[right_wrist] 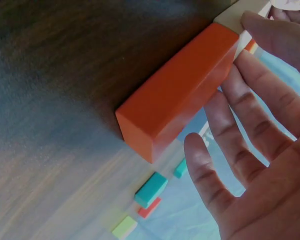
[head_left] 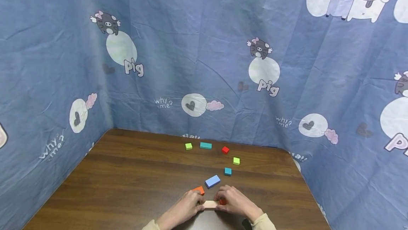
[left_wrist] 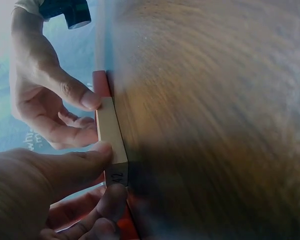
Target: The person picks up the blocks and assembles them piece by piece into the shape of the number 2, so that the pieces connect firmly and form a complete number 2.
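A plain wooden block (head_left: pixel 210 205) lies near the front of the table, with dark markings on its end face in the left wrist view. My left hand (head_left: pixel 188 203) pinches its left end between thumb and fingers. From the other side, my right hand (head_left: pixel 235 200) grips the right end, thumb (left_wrist: pixel 90 100) on the near face and fingers behind. An orange-red block (right_wrist: pixel 177 92) sits end to end with the wooden one on the right, partly covered by that hand in the head view. Just beyond my left fingers is another orange block (head_left: pixel 199 190), its lower part hidden.
Farther off, an arc of blocks runs from a blue block (head_left: pixel 212 181) through a teal block (head_left: pixel 227 171), a lime block (head_left: pixel 236 161) and a red block (head_left: pixel 225 150) to a long teal block (head_left: pixel 205 145) and a second lime block (head_left: pixel 188 146). A blue curtain (head_left: pixel 197 63) hangs behind the table.
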Tool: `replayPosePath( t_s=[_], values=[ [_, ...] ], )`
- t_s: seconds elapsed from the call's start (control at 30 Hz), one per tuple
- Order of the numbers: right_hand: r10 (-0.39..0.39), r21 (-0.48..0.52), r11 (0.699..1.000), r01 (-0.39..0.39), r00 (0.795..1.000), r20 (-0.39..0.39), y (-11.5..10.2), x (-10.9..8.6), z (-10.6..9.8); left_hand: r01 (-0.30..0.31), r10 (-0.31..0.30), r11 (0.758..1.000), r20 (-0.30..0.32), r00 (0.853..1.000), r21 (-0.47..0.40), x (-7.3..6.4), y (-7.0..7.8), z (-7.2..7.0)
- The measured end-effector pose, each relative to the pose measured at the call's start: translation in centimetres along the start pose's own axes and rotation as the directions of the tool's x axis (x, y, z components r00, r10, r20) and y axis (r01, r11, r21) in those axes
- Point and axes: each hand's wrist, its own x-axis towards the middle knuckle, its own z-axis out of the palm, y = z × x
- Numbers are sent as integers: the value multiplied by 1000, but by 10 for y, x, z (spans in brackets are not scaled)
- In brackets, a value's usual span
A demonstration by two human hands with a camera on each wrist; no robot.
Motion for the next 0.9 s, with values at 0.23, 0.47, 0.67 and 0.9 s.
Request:
replayPosePath(
  t_s=[0.23,0.47,0.67,0.9],
  values=[
    [32,97,995,-36,999,36,-2,1,2,-20,20,1000,-24,1000,-5,0,1,-1],
    [57,149,987,-66,997,61,-2,1,5,-33,34,999,-34,999,20,-2,2,0],
    [24,140,990,-29,999,37,0,-2,6,-6,6,1000,-13,1000,21,-1,0,0],
    [-8,108,994,8,1000,1,7,-8,6,-5,5,1000,-5,1000,13,-1,0,0]
  ],
)
